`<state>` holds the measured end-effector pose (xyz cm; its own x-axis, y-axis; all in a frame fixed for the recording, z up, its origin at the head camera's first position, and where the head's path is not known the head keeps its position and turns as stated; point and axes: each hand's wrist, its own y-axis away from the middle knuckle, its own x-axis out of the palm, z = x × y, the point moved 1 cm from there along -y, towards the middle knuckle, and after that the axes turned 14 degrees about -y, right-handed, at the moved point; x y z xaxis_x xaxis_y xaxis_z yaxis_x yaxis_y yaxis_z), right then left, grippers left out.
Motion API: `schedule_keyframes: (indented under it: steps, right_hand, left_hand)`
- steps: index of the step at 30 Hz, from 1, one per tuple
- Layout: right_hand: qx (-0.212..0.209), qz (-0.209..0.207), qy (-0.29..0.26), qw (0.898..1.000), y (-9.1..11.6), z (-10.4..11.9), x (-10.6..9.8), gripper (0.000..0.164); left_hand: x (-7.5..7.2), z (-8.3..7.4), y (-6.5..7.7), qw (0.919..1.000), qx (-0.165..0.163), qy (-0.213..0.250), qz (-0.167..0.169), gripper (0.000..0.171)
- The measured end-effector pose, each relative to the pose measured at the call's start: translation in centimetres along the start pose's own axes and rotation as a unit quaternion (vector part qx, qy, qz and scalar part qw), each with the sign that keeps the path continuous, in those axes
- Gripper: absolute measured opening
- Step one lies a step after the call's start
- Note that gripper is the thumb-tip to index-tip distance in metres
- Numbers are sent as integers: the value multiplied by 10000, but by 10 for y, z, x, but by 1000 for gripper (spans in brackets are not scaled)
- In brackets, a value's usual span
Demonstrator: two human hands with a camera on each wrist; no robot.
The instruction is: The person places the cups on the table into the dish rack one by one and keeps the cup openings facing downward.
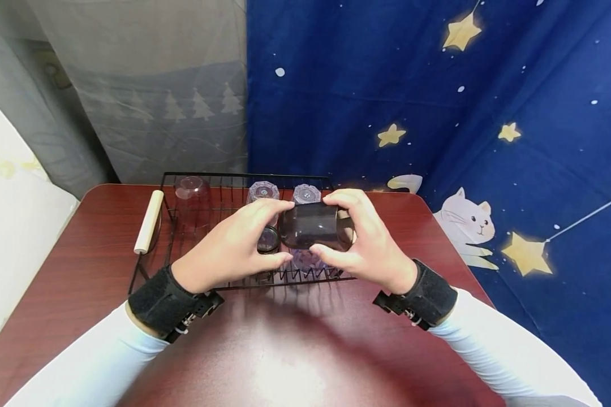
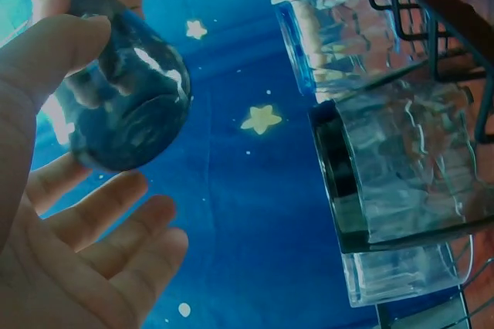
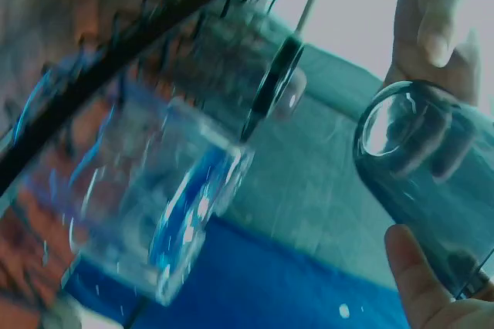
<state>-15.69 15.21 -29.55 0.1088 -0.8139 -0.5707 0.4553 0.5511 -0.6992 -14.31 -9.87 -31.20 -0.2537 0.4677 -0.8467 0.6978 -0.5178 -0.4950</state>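
Observation:
A smooth, dark-tinted glass cup is held sideways over the rack, its rounded base toward the left. My right hand grips it near the other end, thumb below and fingers above. At the base end is my left hand; its fingertips are right at the upper edge while the thumb stands a little away below. Seen from the left wrist, that hand's fingers are spread and loosely extended beside the cup. In the right wrist view the right thumb lies against the cup's side.
A black wire rack with a wooden handle stands on the reddish-brown table. In it are a pinkish tumbler, a dark glass and several clear faceted glasses. Curtains hang behind.

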Motion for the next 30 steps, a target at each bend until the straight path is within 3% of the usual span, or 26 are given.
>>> schedule_keyframes:
  steps: [2,4,8,9,11,16,23,27,30]
  right_hand:
    - [43,-20,-325,9995,0,4,5,71]
    - [192,28,-1001,9948,1,6,10,69]
    - [528,132,-2458,9678,2,9,19,69]
    - [590,159,-2692,9611,2,9,21,71]
    - [621,182,-2805,9577,2,8,23,71]
    - [661,332,-2319,9699,2,5,26,74]
    - [681,753,-952,9903,2,1,28,72]
    - [667,996,-334,9922,2,1,31,67]
    - [869,1054,-306,9901,6,1,30,64]
  left_hand:
    - [0,-2,2,9999,-5,119,-70,80]
    - [0,-4,3,9995,43,288,-134,81]
    - [-4,-6,6,9980,218,553,-236,84]
    - [-6,-6,6,9976,266,573,-266,84]
    - [-11,-5,7,9974,331,554,-332,84]
    - [-24,-1,8,9971,411,529,-362,84]
    - [-34,1,8,9947,375,875,-401,79]
    - [-39,4,10,9949,356,814,-468,75]
    - [-45,11,14,9969,179,604,-479,73]
